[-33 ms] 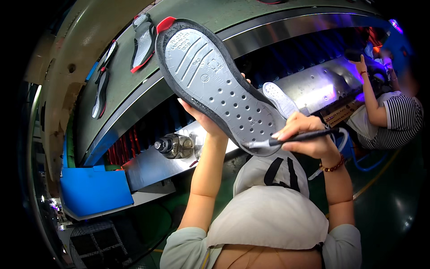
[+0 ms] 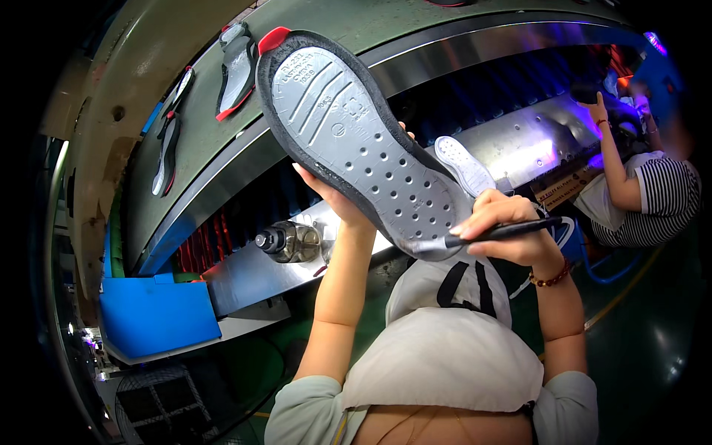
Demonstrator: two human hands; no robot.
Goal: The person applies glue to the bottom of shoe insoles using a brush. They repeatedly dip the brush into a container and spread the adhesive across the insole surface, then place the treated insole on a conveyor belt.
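A large grey shoe sole (image 2: 386, 174) with a black rim and a red tab at its upper end hangs tilted before me, its dimpled face toward me. My left hand (image 2: 337, 196) is closed round it from below and behind; most of those fingers are hidden, with a few tips showing at the far edge. A brush with a black handle (image 2: 515, 228) is pinched in my right hand (image 2: 500, 208). Its bristle end rests against the rim at the sole's lower, narrow end, where the surface looks glossy.
Beyond the sole curves a green conveyor belt (image 2: 200, 122) with a metal edge, bearing several red-and-black soles (image 2: 237, 74). Below it, a metal shelf holds a dark-capped bottle (image 2: 289, 241) and a pale small sole (image 2: 463, 165). A co-worker in a striped top (image 2: 664, 193) stands at right.
The brush has shifted and turned slightly in my right hand, its bristle end still at the lower rim. The sole and my left hand have hardly moved.
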